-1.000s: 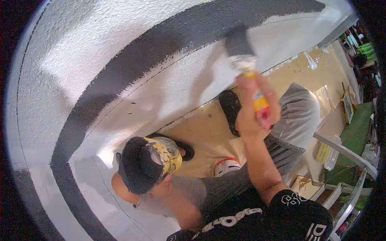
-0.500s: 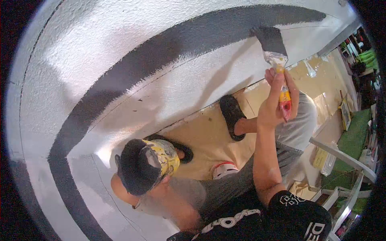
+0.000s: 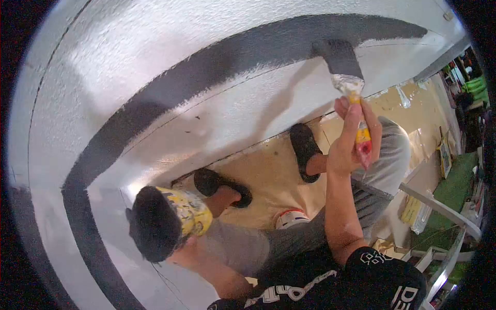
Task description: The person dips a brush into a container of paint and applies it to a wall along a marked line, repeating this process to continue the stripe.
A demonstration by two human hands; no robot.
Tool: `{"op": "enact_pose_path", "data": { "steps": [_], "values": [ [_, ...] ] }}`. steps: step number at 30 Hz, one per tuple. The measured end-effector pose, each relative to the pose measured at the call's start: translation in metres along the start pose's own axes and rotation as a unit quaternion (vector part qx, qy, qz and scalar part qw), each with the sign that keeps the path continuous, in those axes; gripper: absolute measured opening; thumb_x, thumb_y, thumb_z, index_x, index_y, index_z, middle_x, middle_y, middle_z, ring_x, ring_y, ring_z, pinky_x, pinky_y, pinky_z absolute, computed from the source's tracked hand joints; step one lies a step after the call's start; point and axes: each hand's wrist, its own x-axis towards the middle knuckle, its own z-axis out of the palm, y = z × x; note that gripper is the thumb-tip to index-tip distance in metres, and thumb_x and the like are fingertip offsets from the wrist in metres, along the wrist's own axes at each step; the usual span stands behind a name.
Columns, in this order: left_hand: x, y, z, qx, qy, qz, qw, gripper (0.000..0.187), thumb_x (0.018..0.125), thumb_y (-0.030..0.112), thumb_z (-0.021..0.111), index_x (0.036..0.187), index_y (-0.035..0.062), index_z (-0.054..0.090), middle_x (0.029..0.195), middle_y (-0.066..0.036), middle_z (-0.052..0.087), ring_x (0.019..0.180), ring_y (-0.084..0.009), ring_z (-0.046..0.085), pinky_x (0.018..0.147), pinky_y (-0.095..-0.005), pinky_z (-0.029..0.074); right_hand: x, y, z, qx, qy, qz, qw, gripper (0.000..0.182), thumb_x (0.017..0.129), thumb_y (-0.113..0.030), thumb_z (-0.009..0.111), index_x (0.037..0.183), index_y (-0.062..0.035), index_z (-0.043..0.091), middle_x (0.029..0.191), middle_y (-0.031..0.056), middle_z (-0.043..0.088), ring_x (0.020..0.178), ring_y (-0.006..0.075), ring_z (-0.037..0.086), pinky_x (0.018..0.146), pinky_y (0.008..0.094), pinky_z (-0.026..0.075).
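Against the dark stripe (image 3: 206,70), a paintbrush (image 3: 347,82).

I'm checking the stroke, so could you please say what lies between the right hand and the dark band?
In the head view, part of the brush lies there: from the right hand outward, yellow neck, whitish ferrule and dark bristles.

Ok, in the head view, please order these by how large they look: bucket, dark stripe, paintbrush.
1. Dark stripe, by far the largest
2. Paintbrush, partly covered by the right hand
3. Bucket, only its visible part, as the trouser leg hides some
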Motion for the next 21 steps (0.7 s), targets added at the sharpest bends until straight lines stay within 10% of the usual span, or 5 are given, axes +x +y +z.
{"op": "enact_pose_path", "data": {
  "steps": [3,5,15,18,21],
  "values": [
    [0.004,-0.007,-0.015,0.059,0.100,-0.019,0.993,0.089,0.061,0.021,0.085,0.132,-0.0002,0.036,0.128,-0.017,0.048,0.113,-0.0339,0.053,0.093,-0.0469,0.051,-0.008,-0.007,0.006,0.053,-0.043,0.021,0.997,0.022,0.088,-0.014,0.064,0.100,0.0035,0.063,0.085,0.0163,0.070,0.082,0.0192,0.068,0.071,0.0295,0.053],
    [-0.002,-0.012,-0.025,0.059,0.117,-0.002,0.991,0.089,0.061,0.021,0.085,0.132,0.0000,0.036,0.128,-0.017,0.048,0.113,-0.0340,0.053,0.092,-0.0474,0.051,-0.026,-0.004,0.004,0.013,-0.257,-0.176,0.950,0.020,0.087,-0.010,0.064,0.099,0.0056,0.062,0.081,0.0160,0.070,0.076,0.0180,0.068,0.066,0.0273,0.053],
    [-0.002,-0.022,-0.035,0.074,0.104,0.019,0.992,0.104,0.060,0.036,0.086,0.139,-0.0020,0.031,0.138,-0.021,0.040,0.123,-0.0351,0.046,0.105,-0.0498,0.039,-0.062,-0.042,0.026,0.032,-0.183,-0.277,0.943,0.032,0.068,-0.003,0.077,0.098,0.0017,0.066,0.072,0.0099,0.066,0.059,0.0196,0.065,0.057,0.0271,0.053],
    [-0.011,0.000,-0.025,-0.121,0.053,-0.035,0.991,0.089,0.061,0.023,0.086,0.131,0.0005,0.037,0.127,-0.016,0.049,0.111,-0.0368,0.054,0.089,-0.0527,0.051,-0.041,-0.025,0.015,-0.040,-0.121,-0.180,0.975,0.021,0.086,-0.006,0.066,0.101,0.0079,0.063,0.095,0.0190,0.068,0.079,0.0227,0.068,0.071,0.0306,0.055],
    [-0.012,-0.027,-0.052,0.033,0.130,-0.034,0.990,0.087,0.062,0.025,0.086,0.130,0.0004,0.038,0.127,-0.016,0.050,0.112,-0.0362,0.053,0.091,-0.0523,0.050,-0.024,-0.014,0.005,0.006,-0.037,-0.024,0.999,0.021,0.088,-0.007,0.063,0.103,0.0076,0.063,0.098,0.0196,0.066,0.081,0.0235,0.068,0.071,0.0314,0.055]
  ]
}}
